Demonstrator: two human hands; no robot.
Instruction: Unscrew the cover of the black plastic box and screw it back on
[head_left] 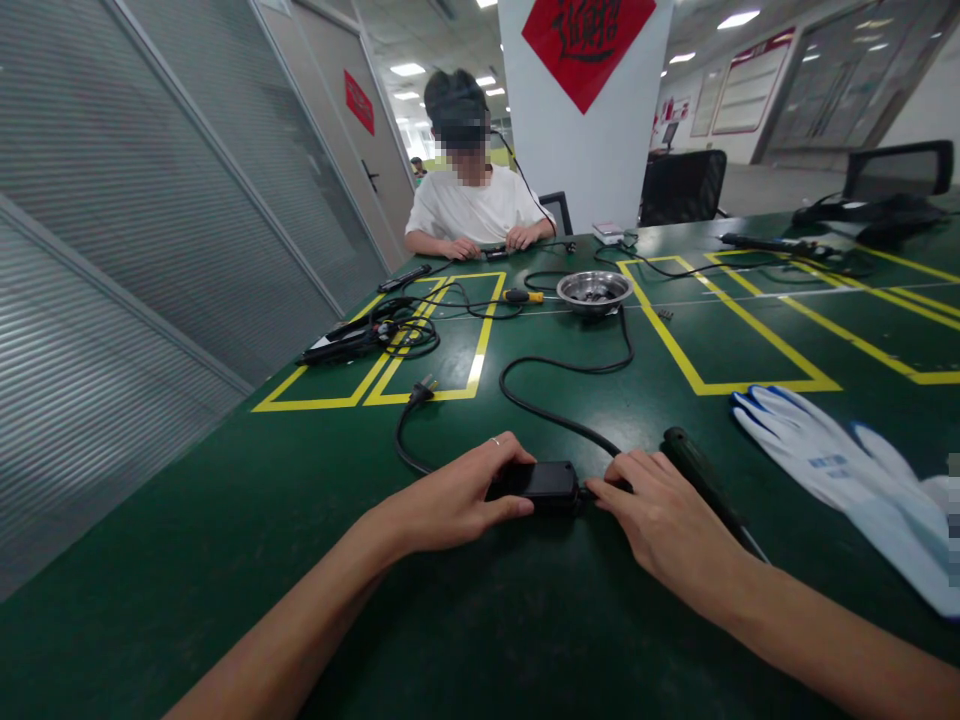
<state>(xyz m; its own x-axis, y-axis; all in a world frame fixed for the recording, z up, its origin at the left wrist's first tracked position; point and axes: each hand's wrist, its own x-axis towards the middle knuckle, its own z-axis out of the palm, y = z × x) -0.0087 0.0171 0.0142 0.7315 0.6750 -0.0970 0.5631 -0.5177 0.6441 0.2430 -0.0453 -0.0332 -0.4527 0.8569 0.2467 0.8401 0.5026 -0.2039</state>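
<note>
Flat on the green table lies a black box like a power adapter (553, 482), directly in front of me. My left hand (476, 495) grips its left end, thumb along the near side and fingers over the far side. At the opposite end, my right hand (649, 500) pinches the black cable (559, 412) close to where it enters the box. A short cord with a two-pin plug (422, 390) curves out from behind my left hand. Beside my right hand rests a screwdriver with a dark handle (701, 478), its shaft partly hidden by my forearm.
White gloves (832, 465) lie at the right. Farther back are a metal bowl (595, 290) holding small dark pieces, a yellow-handled screwdriver (523, 297) and coiled black cables (411, 335). Yellow tape marks rectangles on the table. Across it sits a person in a white shirt (476, 205), hands on a dark object.
</note>
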